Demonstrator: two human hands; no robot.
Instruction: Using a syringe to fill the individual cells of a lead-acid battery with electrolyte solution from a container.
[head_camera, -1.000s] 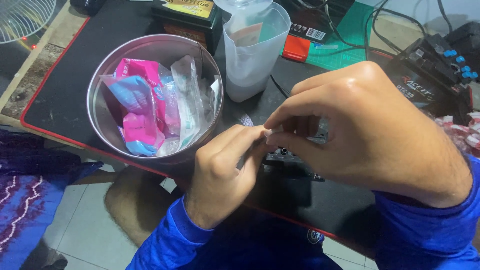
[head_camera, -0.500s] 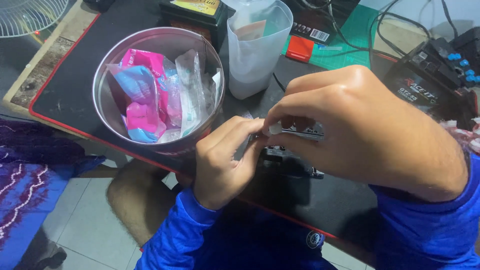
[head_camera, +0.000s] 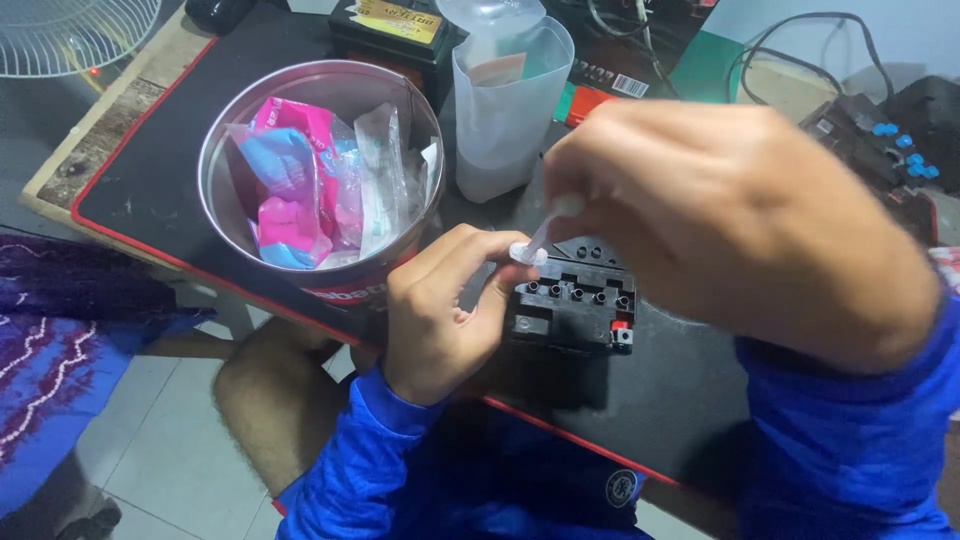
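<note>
A small black battery (head_camera: 573, 300) with a row of open filler holes on top sits on the black mat (head_camera: 140, 190). My left hand (head_camera: 440, 310) rests against its left side, fingertips pinching the lower end of a thin clear plastic tube (head_camera: 545, 232). My right hand (head_camera: 740, 225) is raised above the battery and holds the tube's upper end. Both arms wear blue sleeves.
A round metal tin (head_camera: 320, 170) holding pink, blue and clear plastic packets stands left of the battery. Behind it are a translucent plastic jug (head_camera: 505, 100), a dark box and a red and green package. Cables and a black device lie at the right. A white fan stands far left.
My right hand has lifted up and to the right, uncovering the battery's top. The clear tube now shows between both hands. The camera has shifted slightly.
</note>
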